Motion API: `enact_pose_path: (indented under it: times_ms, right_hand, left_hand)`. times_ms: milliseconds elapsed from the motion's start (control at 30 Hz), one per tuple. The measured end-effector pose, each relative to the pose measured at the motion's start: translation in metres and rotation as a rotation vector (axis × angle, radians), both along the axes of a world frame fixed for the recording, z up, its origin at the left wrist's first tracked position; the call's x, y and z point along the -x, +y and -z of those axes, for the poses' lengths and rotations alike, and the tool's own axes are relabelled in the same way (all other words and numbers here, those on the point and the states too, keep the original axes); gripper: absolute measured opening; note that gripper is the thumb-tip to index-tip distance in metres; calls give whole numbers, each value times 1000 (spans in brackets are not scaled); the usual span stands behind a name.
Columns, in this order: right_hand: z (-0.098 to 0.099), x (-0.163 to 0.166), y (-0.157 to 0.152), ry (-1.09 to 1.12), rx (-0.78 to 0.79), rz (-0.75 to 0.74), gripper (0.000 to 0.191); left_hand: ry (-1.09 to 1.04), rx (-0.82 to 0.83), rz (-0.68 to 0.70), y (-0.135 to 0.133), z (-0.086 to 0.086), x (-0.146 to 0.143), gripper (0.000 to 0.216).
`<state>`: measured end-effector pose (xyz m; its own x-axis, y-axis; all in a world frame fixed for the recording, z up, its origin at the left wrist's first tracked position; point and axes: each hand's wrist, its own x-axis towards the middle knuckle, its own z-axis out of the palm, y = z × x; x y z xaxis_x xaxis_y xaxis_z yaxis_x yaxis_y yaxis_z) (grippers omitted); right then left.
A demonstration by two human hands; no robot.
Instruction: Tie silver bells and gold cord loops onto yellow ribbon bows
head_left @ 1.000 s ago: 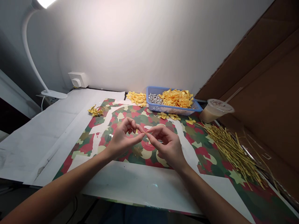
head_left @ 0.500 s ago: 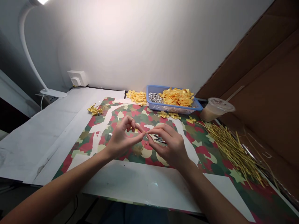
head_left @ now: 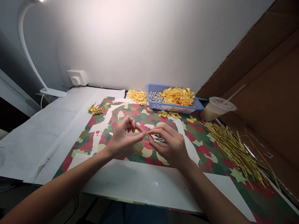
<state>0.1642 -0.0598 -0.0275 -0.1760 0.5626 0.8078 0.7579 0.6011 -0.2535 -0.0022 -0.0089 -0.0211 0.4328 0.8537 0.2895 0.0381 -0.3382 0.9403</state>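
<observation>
My left hand and my right hand meet over the middle of the table, their thumbs and forefingers pinched tip to tip. What they pinch is too small and too covered to name. Just below the fingertips shows a short, thin yellowish strand; I cannot tell whether it joins what they hold. Behind my right fingers lies a dark metallic tool, partly hidden. Beneath both hands spreads patterned red and green paper.
A blue basket holds yellow bows and silver beads. More yellow bows lie beside it. Gold-green stems, a lidded drink cup and a cardboard wall are on the right. A bow cluster and lamp are left.
Both hands stay pinched together in nearly the same place. The view has shifted very slightly.
</observation>
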Motion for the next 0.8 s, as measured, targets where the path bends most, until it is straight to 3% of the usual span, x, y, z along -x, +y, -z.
enact_pose_path:
  times_ms: [300, 600, 800]
  right_hand:
    - [1, 0, 0, 59, 14, -29, 9]
    - [-2, 0, -2, 254, 254, -101, 7]
    - [-2, 0, -1, 358, 351, -110, 6]
  left_hand:
    - [-85, 286, 59, 0, -4, -1, 36]
    - [-37, 154, 35, 1, -3, 0, 34]
    - [-43, 203, 27, 1, -7, 0, 36]
